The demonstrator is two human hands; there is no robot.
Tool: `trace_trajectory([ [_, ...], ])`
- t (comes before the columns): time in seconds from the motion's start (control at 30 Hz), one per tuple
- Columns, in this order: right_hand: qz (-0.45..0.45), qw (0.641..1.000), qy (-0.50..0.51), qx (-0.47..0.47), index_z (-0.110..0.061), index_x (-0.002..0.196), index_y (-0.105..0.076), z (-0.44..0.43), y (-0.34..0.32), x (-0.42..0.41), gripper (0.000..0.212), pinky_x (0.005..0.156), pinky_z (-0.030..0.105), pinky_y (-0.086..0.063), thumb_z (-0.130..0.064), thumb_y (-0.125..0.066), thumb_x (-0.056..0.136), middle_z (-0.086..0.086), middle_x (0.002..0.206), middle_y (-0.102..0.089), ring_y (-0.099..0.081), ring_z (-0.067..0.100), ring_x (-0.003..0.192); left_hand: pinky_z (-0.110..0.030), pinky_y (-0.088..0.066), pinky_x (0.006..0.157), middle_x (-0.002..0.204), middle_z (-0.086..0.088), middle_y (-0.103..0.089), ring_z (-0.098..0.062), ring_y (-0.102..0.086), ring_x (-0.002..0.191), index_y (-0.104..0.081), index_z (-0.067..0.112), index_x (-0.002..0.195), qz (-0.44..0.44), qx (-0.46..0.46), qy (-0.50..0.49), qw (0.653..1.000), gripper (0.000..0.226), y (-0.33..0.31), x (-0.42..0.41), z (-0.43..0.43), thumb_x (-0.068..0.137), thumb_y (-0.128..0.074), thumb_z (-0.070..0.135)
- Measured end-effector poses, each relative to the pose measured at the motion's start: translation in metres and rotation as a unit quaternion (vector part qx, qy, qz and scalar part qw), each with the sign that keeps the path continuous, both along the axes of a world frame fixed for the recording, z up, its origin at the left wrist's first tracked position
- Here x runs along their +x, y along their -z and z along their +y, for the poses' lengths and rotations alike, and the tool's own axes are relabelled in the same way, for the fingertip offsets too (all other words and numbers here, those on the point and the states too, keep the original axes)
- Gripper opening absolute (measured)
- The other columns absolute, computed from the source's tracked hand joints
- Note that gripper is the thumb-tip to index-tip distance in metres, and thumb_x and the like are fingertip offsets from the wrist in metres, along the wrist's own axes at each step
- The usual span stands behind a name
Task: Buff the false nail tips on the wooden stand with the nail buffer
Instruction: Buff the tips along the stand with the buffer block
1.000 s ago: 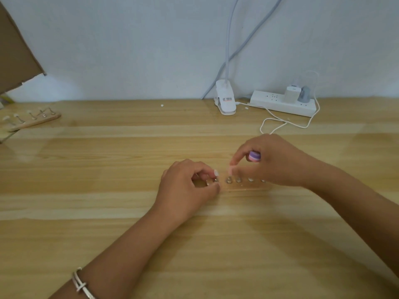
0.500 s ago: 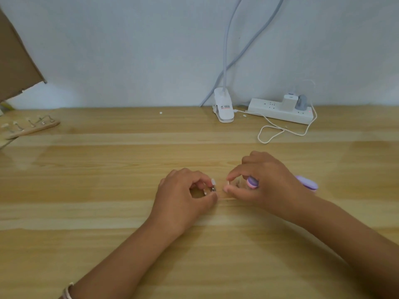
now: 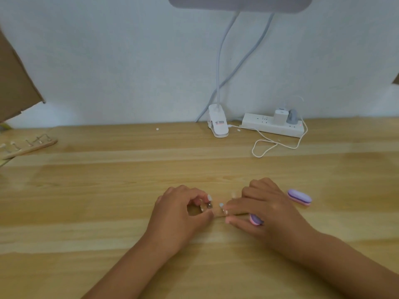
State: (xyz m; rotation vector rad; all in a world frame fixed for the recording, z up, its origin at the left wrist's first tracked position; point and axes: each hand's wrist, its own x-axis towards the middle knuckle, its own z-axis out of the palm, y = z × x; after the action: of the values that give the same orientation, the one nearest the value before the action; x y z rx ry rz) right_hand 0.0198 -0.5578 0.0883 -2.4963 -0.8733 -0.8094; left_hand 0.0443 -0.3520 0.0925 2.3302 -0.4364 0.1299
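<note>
A small wooden stand (image 3: 217,215) lies on the table between my hands, mostly hidden by them. One pale false nail tip (image 3: 221,205) shows on a metal peg in the gap. My left hand (image 3: 181,214) is closed around the stand's left end. My right hand (image 3: 265,210) covers the stand's right part, its thumb and forefinger meeting by the nail tip. A purple and pink nail buffer (image 3: 255,219) is tucked in that hand, only one end showing below the fingers.
A second purple buffer (image 3: 299,197) lies on the table just right of my right hand. Another wooden stand (image 3: 30,146) with pegs sits at the far left. A clip lamp (image 3: 218,124), a power strip (image 3: 273,124) and a looped white cable (image 3: 265,147) stand along the wall.
My right hand has come down and to the left over the stand, hiding the pegs that showed before. The view has tilted up. My left hand keeps its hold.
</note>
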Motion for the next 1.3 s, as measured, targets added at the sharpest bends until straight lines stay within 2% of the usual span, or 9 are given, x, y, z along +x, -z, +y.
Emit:
trace_trajectory([
  [0.17, 0.012, 0.996, 0.01, 0.083, -0.022, 0.092, -0.079, 0.001, -0.003, -0.014, 0.024, 0.072, 0.016, -0.032, -0.04, -0.065, 0.085, -0.011, 0.063, -0.04, -0.039, 0.006, 0.069, -0.022, -0.025, 0.099, 0.118, 0.022, -0.046, 0.0, -0.04, 0.113, -0.044, 0.037, 0.133, -0.103, 0.09, 0.013, 0.991, 0.072, 0.001, -0.011, -0.002, 0.073, -0.051, 0.075],
  [0.3, 0.118, 0.958, 0.009, 0.263, -0.029, 0.092, -0.079, 0.001, -0.012, -0.023, 0.021, 0.067, 0.009, -0.032, -0.04, -0.079, 0.074, -0.019, 0.065, -0.043, -0.043, -0.001, 0.066, -0.026, -0.035, 0.091, 0.11, 0.022, -0.056, 0.001, -0.049, 0.105, -0.059, 0.038, 0.115, -0.193, 0.014, 0.108, 0.975, 0.03, -0.006, -0.022, -0.009, 0.091, -0.05, 0.054],
  [0.4, 0.171, 0.925, -0.015, 0.338, -0.024, 0.089, -0.081, 0.004, -0.017, -0.026, 0.02, 0.061, 0.008, -0.032, -0.03, -0.085, 0.07, -0.015, 0.061, -0.045, -0.044, -0.001, 0.059, -0.027, -0.046, 0.078, 0.094, 0.019, -0.066, -0.006, -0.059, 0.089, -0.07, 0.032, 0.103, -0.129, -0.095, 0.133, 0.978, 0.019, -0.008, -0.027, -0.013, 0.091, -0.058, 0.042],
  [0.6, 0.213, 0.905, -0.035, 0.367, -0.03, 0.089, -0.08, 0.008, -0.019, -0.03, 0.022, 0.06, 0.01, -0.034, -0.043, -0.086, 0.072, -0.012, 0.059, -0.043, -0.041, 0.002, 0.056, -0.021, -0.047, 0.064, 0.082, 0.009, -0.073, -0.005, -0.064, 0.072, -0.078, 0.02, 0.089, 0.027, -0.268, 0.138, 0.953, 0.01, -0.011, -0.029, -0.015, 0.084, -0.072, 0.026],
  [0.7, 0.239, 0.901, -0.043, 0.359, -0.031, 0.089, -0.076, 0.003, -0.019, -0.031, 0.019, 0.056, 0.011, -0.034, -0.046, -0.076, 0.077, -0.012, 0.055, -0.039, -0.037, 0.003, 0.052, -0.022, -0.047, 0.062, 0.082, 0.0, -0.074, -0.008, -0.063, 0.069, -0.078, 0.012, 0.09, 0.046, -0.288, 0.152, 0.944, 0.012, -0.011, -0.029, -0.015, 0.083, -0.07, 0.019],
  [0.83, 0.365, 0.836, -0.046, 0.407, -0.032, 0.078, -0.058, -0.01, -0.02, -0.025, 0.015, 0.043, 0.014, -0.028, -0.024, -0.05, 0.069, -0.007, 0.057, -0.039, -0.028, 0.011, 0.051, -0.01, -0.038, 0.059, 0.075, 0.006, -0.07, 0.002, -0.053, 0.062, -0.077, 0.009, 0.089, 0.058, -0.29, 0.135, 0.946, 0.012, -0.009, -0.028, -0.016, 0.082, -0.069, 0.015],
  [1.1, 0.366, 0.891, -0.015, 0.269, -0.029, 0.096, -0.056, -0.025, -0.014, -0.028, 0.019, 0.078, 0.038, -0.034, -0.04, -0.05, 0.082, -0.011, 0.078, -0.05, -0.046, 0.01, 0.07, -0.015, -0.043, 0.055, 0.073, 0.004, -0.071, -0.005, -0.058, 0.062, -0.078, 0.016, 0.084, 0.066, -0.301, 0.116, 0.944, 0.015, -0.002, -0.024, -0.013, 0.075, -0.072, 0.027],
  [1.2, 0.291, 0.929, -0.042, 0.227, -0.03, 0.108, -0.062, -0.021, -0.015, -0.031, 0.02, 0.093, 0.033, -0.045, -0.022, -0.062, 0.09, -0.01, 0.11, -0.062, -0.06, 0.016, 0.107, -0.014, -0.044, 0.051, 0.071, 0.002, -0.072, -0.01, -0.064, 0.061, -0.078, 0.019, 0.085, 0.091, -0.301, 0.123, 0.941, 0.016, 0.001, -0.022, -0.012, 0.075, -0.072, 0.029],
  [1.3, 0.216, 0.951, -0.065, 0.213, -0.026, 0.111, -0.068, -0.018, -0.013, -0.031, 0.034, 0.096, 0.016, -0.041, -0.003, -0.066, 0.086, -0.009, 0.117, -0.06, -0.056, 0.021, 0.12, -0.014, -0.044, 0.052, 0.069, 0.004, -0.072, -0.008, -0.063, 0.061, -0.079, 0.021, 0.086, 0.087, -0.295, 0.127, 0.943, 0.015, 0.003, -0.022, -0.012, 0.075, -0.072, 0.03],
])
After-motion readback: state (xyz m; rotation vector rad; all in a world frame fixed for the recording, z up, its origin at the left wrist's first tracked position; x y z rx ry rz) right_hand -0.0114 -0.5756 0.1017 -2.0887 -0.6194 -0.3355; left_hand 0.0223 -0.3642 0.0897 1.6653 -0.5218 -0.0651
